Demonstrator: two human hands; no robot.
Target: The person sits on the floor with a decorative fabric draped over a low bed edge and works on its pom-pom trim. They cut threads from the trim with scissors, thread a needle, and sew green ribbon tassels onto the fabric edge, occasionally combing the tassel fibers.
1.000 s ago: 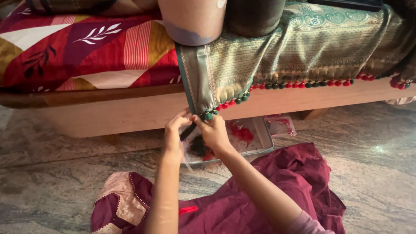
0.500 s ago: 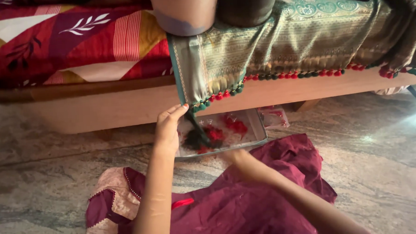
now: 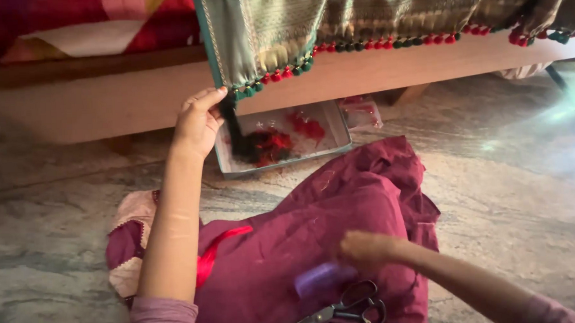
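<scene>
Scissors (image 3: pixel 343 309) by right hand (image 3: pixel 367 249) — tray (image 3: pixel 283 139) (threads inside) beyond.

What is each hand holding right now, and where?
Left hand pinches a dark tassel at the green cloth's corner. Right hand, blurred, reaches toward the scissors; hold unclear.

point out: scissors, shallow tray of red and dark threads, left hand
scissors (image 3: pixel 344 311), head view, on the pivot between blades and handle loops.
shallow tray (image 3: pixel 344 129), head view, on its right wall.
left hand (image 3: pixel 197 123), head view, on the back of the hand, raised at the beaded fabric edge.
</scene>
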